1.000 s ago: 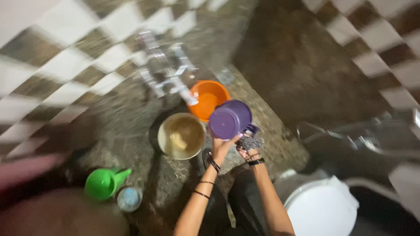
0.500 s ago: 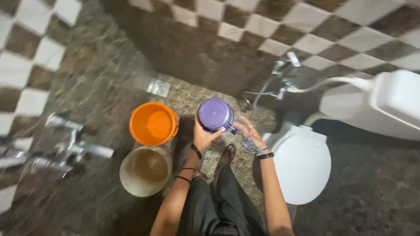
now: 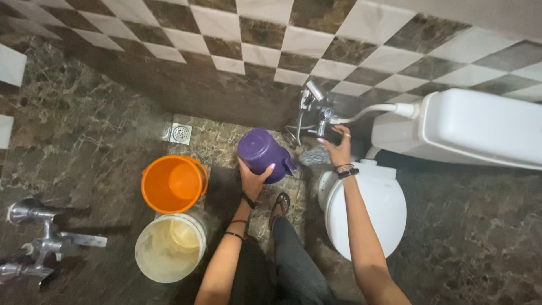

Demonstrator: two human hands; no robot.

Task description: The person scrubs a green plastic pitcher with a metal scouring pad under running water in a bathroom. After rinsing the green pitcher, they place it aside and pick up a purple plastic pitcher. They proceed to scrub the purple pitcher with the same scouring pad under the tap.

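**Left grip on the purple jug, right hand up at the wall tap**

Your left hand (image 3: pixel 252 176) is clenched around the purple jug (image 3: pixel 261 151), fingers wrapped over its lower side, so the jug hangs tipped with its base turned up toward you and its handle (image 3: pixel 288 166) pointing right. Its long axis runs from your palm up and away toward the wall.

Your right hand (image 3: pixel 339 148) is the nearer one to the wall tap (image 3: pixel 317 111): it sits just below and to the right of the tap, fingers spread and loose, one fingertip near the fitting. Whether it actually touches the metal you cannot tell. A grey scrubber-like wad (image 3: pixel 314 156) shows just under that palm; it is too blurred to say if the hand holds it.

The jug lies left of and slightly below the tap, near it but apart. The toilet (image 3: pixel 370 214) is just right of your right forearm; the orange bucket (image 3: pixel 171 183) and cream bucket (image 3: pixel 167 248) stand on the floor to your left.
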